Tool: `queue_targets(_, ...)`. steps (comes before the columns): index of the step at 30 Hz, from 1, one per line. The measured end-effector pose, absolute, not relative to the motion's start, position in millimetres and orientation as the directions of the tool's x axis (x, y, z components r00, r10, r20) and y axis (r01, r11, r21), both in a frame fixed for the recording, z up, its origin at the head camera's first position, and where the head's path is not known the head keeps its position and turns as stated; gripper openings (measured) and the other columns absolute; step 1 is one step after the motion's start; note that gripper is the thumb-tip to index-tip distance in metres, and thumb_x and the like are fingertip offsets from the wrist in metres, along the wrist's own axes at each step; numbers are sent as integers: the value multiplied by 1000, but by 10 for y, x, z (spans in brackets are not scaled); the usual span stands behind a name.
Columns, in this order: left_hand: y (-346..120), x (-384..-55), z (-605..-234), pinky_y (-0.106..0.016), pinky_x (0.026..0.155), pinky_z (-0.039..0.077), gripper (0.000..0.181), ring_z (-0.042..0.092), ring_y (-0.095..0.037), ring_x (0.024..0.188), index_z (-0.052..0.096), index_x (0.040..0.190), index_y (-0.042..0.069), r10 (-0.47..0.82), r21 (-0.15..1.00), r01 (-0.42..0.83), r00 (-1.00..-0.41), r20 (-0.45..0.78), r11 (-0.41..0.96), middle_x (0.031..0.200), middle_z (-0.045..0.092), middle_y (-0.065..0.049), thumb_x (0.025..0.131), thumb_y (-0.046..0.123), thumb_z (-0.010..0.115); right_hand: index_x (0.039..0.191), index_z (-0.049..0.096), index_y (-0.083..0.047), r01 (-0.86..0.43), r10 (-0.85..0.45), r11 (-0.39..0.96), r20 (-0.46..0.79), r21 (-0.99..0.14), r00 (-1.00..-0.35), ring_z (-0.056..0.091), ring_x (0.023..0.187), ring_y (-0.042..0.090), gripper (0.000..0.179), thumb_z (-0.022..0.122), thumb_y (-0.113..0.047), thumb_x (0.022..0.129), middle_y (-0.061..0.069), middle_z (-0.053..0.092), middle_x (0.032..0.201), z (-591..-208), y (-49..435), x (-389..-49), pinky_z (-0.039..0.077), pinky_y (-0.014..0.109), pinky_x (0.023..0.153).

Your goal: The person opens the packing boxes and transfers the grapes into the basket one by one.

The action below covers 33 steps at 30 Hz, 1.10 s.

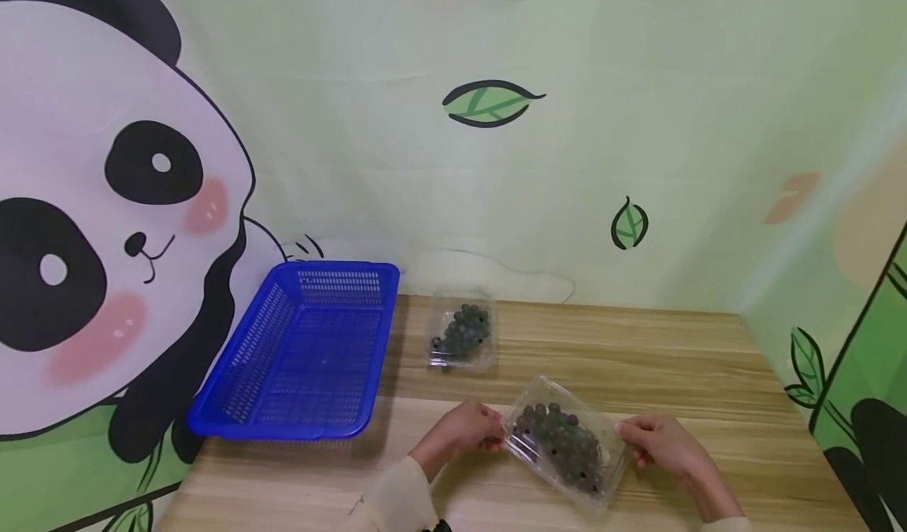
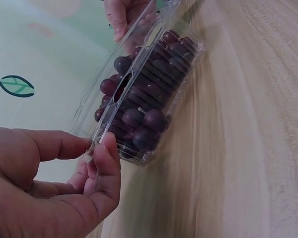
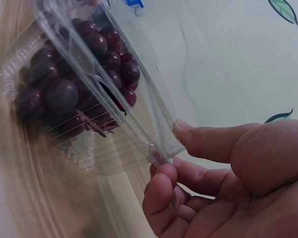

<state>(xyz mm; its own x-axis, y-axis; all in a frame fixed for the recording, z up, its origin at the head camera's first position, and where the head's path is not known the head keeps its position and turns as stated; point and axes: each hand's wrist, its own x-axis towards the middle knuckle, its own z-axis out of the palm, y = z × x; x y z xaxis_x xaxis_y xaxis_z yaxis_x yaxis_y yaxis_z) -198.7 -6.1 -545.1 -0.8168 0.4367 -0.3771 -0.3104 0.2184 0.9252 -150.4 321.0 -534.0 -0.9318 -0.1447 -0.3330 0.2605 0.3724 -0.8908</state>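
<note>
A clear plastic clamshell box [image 1: 560, 441] of dark grapes [image 2: 146, 94] is between my two hands, turned at an angle near the table's front. My left hand [image 1: 468, 428] pinches the rim at its left corner between thumb and fingers. At the opposite corner, my right hand [image 1: 666, 447] pinches the rim, the thumb on the lid's edge and the fingers curled beneath. In the right wrist view, lid and base edges look slightly apart by that hand. Dark red grapes [image 3: 97, 47] show through the plastic. Whether the box's underside touches the table is hard to tell.
A second clear box [image 1: 489, 352] with grapes stands farther back on the wooden table [image 1: 638, 351]. To the left lies a blue plastic basket [image 1: 322, 430] with slotted walls. Behind the table hangs a green backdrop [image 1: 397, 123] with a panda and leaves printed on it.
</note>
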Motion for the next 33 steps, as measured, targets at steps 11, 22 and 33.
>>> queue_targets(11,-81,-1884,-5450,-16,56,49,12,59,-10,60,64,85,-5,452,909,-387,-790,-414,156,70,61,-6,85,-14,56,108,69,12,256,-113,424,-331,-869,-937,55,61,14,31,62,-18,104,0,56,66,-5337,3209,-1600,49,28,60)
queue_targets(22,-100,-1795,-5447,-17,57,50,20,61,-12,62,58,80,4,464,900,-416,-776,-426,130,71,61,-6,86,-15,56,98,70,5,287,-35,446,-337,-848,-941,54,65,17,26,65,-20,103,2,56,68,-5290,3124,-1656,49,29,61)
queue_targets(33,-113,-1711,-5465,-16,57,50,22,62,-13,64,53,84,6,474,882,-464,-759,-446,86,75,61,-8,86,-16,56,90,67,2,243,-50,499,-307,-832,-950,52,64,19,28,63,-22,104,1,52,65,-5295,3085,-1758,44,35,65)
